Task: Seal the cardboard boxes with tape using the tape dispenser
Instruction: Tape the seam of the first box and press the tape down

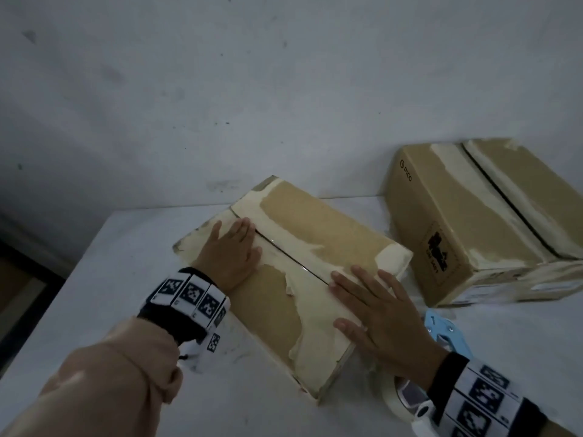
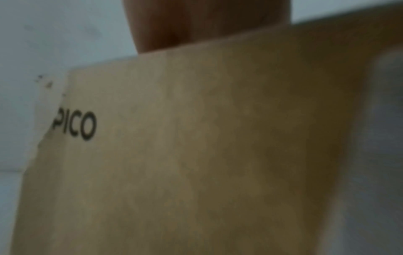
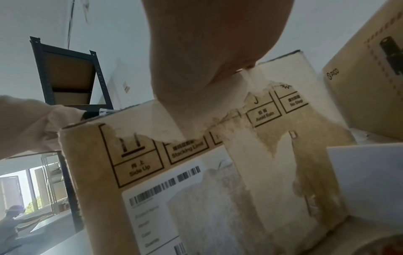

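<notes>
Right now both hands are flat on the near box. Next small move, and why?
Probably lift the right hand and reach for the tape dispenser beside it. The left hand already presses the near box flaps shut, and its centre seam looks untaped.

Cardboard box [image 2: 196, 155]: one brown side fills most of the left wrist view, blurred, with "PICO" printed in black near its left edge. Left hand [image 2: 207, 24]: its underside shows above the box's top edge, resting there; the fingers are out of sight. Wall [image 2: 54, 34]: pale, behind, with dark specks.
</notes>
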A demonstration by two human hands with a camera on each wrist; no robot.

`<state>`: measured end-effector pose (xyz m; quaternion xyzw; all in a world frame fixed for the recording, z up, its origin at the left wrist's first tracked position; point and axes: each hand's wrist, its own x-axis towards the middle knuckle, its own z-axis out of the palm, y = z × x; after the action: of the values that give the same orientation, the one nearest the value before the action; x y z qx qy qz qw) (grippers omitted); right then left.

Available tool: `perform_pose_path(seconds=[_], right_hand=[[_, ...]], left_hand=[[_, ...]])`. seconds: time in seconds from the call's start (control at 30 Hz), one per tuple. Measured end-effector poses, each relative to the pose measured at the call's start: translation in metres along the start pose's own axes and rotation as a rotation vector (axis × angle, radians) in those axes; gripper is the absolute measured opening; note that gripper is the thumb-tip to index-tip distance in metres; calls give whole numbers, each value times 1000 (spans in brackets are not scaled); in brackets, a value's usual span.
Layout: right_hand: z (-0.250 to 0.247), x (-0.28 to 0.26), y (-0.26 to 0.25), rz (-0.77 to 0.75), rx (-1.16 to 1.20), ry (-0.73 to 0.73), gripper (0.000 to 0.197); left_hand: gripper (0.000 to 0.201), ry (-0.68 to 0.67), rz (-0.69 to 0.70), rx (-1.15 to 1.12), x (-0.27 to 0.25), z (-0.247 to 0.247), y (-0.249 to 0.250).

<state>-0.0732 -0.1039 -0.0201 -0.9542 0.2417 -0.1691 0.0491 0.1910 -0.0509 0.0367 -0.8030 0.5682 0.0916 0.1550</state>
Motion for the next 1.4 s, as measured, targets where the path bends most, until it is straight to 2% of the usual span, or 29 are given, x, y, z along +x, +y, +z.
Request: perform_pose_path(seconds=[0.13, 0.23, 0.33, 0.43, 0.5, 0.63, 0.7, 0.73, 0.8, 0.83, 0.97, 1.3, 1.4], right_hand=[[0, 0, 0, 8, 5, 14, 63], [0, 0, -1, 4, 12, 25, 59], [-1, 2, -1, -25, 3, 28, 50], [1, 2, 1, -44, -13, 32, 51], [1, 4, 1, -76, -36, 37, 54], [-3, 14, 5, -187, -45, -5, 59], [-4, 15, 8, -209, -21, -41, 56], [-5, 14, 8, -208, -10, -56, 54], [-4, 12, 9, -196, -2, -70, 52], [-4, 12, 8, -190, -2, -76, 52], [-6, 12, 5, -146, -4, -93, 52], [-10, 16, -8, -27, -29, -169, 60], [-10, 18, -9, -22, -53, -181, 64]], left_hand=[[60, -3, 46, -9, -10, 4, 5], [83, 48, 90, -25, -13, 8, 5], [99, 92, 219, -87, -24, 14, 16], [96, 108, 317, -139, -36, 22, 33], [92, 149, 323, -186, -37, 22, 35], [58, 349, 340, -266, -30, 18, 28], [70, 341, 281, -315, -21, 6, 21], [75, 296, 192, -322, -16, 0, 14], [63, 150, 33, -256, 1, -6, -3], [59, 89, 0, -207, 8, -8, -8], [60, -4, -1, -195, 21, 2, -14], [59, -6, 106, -187, -4, 8, 10], [70, 8, 155, -239, -12, 12, 20]])
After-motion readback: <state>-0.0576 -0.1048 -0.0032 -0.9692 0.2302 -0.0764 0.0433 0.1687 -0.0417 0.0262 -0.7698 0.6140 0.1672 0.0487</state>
